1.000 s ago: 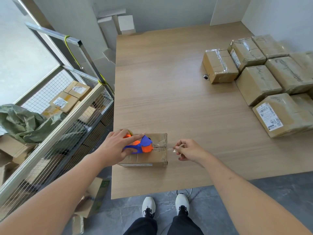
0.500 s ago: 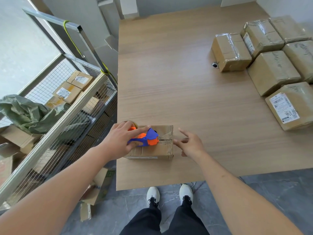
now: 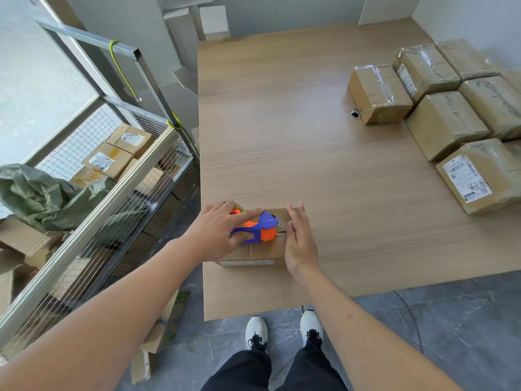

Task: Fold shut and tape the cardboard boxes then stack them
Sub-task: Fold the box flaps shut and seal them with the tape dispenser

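right hand [image 3: 300,241] has moved flat onto the box [image 3: 255,251]; left hand [image 3: 218,232] grips tape dispenser [image 3: 258,228].

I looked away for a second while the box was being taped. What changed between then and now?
The right hand let go of the tape end it was pinching and now lies flat against the right end of the box. The left hand still grips the tape dispenser on the box top.
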A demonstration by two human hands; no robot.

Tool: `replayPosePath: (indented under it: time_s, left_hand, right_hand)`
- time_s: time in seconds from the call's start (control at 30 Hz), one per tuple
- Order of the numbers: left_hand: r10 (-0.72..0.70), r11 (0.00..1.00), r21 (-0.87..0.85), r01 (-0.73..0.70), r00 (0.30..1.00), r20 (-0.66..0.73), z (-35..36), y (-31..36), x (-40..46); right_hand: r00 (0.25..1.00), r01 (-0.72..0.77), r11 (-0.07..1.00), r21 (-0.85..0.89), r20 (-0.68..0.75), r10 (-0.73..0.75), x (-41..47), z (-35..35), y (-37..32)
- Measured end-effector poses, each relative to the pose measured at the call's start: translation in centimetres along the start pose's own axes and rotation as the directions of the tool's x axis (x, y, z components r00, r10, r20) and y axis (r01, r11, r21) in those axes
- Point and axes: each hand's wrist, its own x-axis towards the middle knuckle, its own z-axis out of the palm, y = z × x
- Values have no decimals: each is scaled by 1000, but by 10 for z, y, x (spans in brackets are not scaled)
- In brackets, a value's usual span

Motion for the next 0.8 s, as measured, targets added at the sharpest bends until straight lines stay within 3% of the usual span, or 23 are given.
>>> replayPosePath:
  time_s: [0.13,0.33,0.67,0.8]
  left_hand:
    - [55,998,-22,-53,993,106,-21,-1,6]
    - [70,945,-325,44,942,328,-44,-11,9]
    - [36,840,-495,222,888,459,-42,-118,-52]
    - [-9,766,-566,306,885,466,-19,-127,-61]
  right_hand:
    - [998,15,1000,-27,-61,-17,-3,4,7]
    - [999,47,979,-198,12,-46,3,-2,15]
    - [997,72,956,-285,45,-61,8,-6,12]
    - [994,106,889,-446,67,-85,10,-12,9]
